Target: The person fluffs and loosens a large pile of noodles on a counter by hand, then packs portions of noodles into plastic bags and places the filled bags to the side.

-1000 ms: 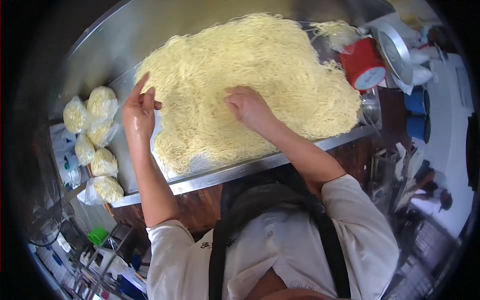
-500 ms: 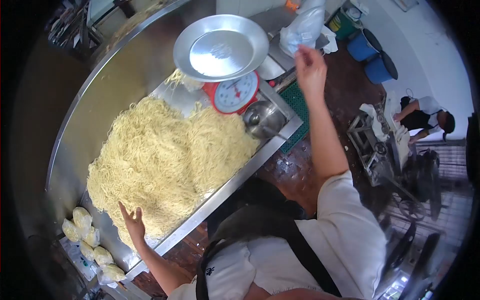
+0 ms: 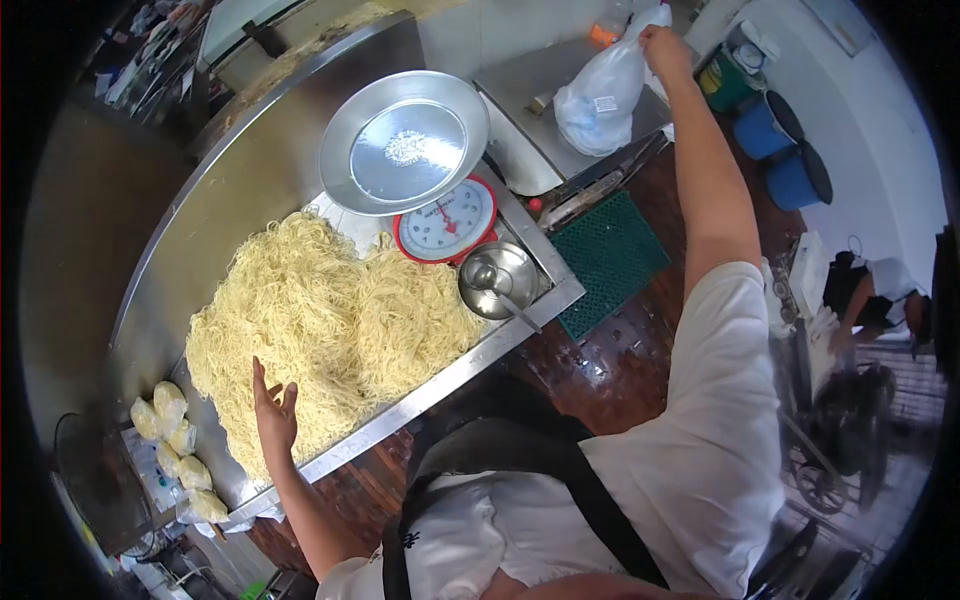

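My right hand (image 3: 664,50) is closed on the upper end of a white plastic bag (image 3: 600,103), which stands on a metal counter at the upper right. My left hand (image 3: 276,408) has its fingers apart over the near left part of a large heap of pale yellow noodles (image 3: 310,330), holding nothing. Beyond the heap, a round metal pan (image 3: 400,150) tops a red scale (image 3: 445,222) with a dial. Beside the scale is a metal bowl (image 3: 510,270) with a ladle in it.
Several bagged noodle portions (image 3: 170,405) lie at the tray's left end. A metal rim (image 3: 400,420) edges the tray. Right of it are a green mat (image 3: 610,255) and blue bins (image 3: 800,178). Another person (image 3: 870,290) is at the far right, beside equipment.
The view has swung right, bringing the scale, bowl and counter into full sight. My right hand has left the noodles and taken hold of the white bag. My left hand stays over the heap.
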Motion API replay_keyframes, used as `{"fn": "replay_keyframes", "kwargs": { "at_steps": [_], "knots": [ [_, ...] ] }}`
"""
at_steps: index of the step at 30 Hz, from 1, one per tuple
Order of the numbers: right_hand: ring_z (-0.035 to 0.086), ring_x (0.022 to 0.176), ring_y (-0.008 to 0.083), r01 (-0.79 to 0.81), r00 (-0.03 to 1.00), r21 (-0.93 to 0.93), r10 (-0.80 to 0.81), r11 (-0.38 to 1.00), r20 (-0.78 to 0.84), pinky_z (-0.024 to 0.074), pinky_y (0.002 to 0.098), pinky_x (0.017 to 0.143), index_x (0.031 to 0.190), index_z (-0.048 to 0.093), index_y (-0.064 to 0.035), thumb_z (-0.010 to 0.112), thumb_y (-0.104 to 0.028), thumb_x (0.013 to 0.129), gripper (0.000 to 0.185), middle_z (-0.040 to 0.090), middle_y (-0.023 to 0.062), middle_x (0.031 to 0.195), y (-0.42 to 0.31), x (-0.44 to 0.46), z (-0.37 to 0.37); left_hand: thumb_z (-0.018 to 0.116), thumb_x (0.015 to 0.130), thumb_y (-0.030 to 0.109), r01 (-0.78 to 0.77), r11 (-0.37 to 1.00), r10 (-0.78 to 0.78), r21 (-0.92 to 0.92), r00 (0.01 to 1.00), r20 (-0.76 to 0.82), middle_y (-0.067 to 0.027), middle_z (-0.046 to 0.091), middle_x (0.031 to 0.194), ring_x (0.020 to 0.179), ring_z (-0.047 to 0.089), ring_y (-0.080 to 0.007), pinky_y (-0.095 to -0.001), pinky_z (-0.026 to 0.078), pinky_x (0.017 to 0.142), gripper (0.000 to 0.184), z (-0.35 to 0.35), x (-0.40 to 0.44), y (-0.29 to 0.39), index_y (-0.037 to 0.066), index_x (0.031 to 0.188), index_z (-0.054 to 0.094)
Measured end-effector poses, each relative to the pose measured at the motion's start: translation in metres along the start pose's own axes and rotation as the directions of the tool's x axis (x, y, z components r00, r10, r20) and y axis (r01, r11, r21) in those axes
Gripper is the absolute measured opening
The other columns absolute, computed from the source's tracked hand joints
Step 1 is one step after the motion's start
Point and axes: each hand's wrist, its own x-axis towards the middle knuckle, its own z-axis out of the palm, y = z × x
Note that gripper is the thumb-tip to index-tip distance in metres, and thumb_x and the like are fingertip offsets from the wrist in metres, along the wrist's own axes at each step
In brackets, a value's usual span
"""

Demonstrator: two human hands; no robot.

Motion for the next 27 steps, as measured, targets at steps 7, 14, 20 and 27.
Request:
{"fn": "replay_keyframes", "kwargs": {
  "at_steps": [7, 14, 20, 27],
  "knots": [
    [0.065, 0.087, 0.0352, 0.265, 0.745, -0.066, -0.248, 0.962, -0.62, 0.0535, 0.0441, 0.073, 0.101, 0.06, -0.0031, 0.059, -0.023, 0.093, 0.022, 0.066, 0.0189, 0.095, 0.02, 0.011, -0.003, 0.067, 0.091, 0.014, 0.155, 0.987, -0.154, -0.029, 0.988, 0.023, -0.0277, 0.04, 0.146, 0.107, 0.061, -0.0359, -0.0391, 0.053, 0.085, 0.083, -0.009, -0.033, -0.016, 0.019, 0.155, 0.016],
    [0.057, 0.117, 0.0229, 0.411, 0.844, 0.887, 0.28, 0.21, -0.458, 0.0507, 0.0356, 0.09, 0.107, 0.057, -0.0027, 0.062, -0.026, 0.095, 0.026, 0.058, 0.0163, 0.13, -0.16, -0.131, -0.129, 0.064, 0.094, 0.022, 0.148, 0.985, -0.14, -0.085, 0.986, 0.085, -0.0253, 0.046, 0.142, 0.11, 0.061, -0.032, -0.0391, 0.052, 0.086, 0.073, -0.005, -0.042, -0.033, 0.012, 0.153, 0.023],
    [0.06, 0.087, 0.0224, 0.329, 0.782, 0.903, -0.455, -0.277, -0.425, 0.0487, 0.0382, 0.082, 0.096, 0.057, -0.0048, 0.058, -0.016, 0.095, 0.011, 0.064, 0.0102, 0.087, -0.36, -0.329, -0.161, 0.047, 0.099, 0.05, 0.137, 0.669, 0.054, -0.73, 0.971, 0.231, -0.0161, 0.061, 0.126, 0.103, 0.064, -0.0242, -0.0358, 0.049, 0.092, 0.065, -0.023, -0.037, -0.006, 0.0, 0.139, 0.045],
    [0.06, 0.081, 0.0255, 0.437, 0.038, 0.866, -0.957, -0.242, -0.287, 0.0469, 0.0442, 0.072, 0.085, 0.06, -0.0102, 0.063, -0.011, 0.08, 0.006, 0.056, 0.0048, 0.079, -0.556, -0.513, -0.189, 0.045, 0.095, 0.057, 0.117, 0.531, 0.118, -0.839, 0.971, 0.21, -0.0132, 0.064, 0.114, 0.093, 0.064, -0.0212, -0.0331, 0.052, 0.079, 0.068, -0.153, -0.05, -0.074, -0.001, 0.13, 0.054]
  ]
}}
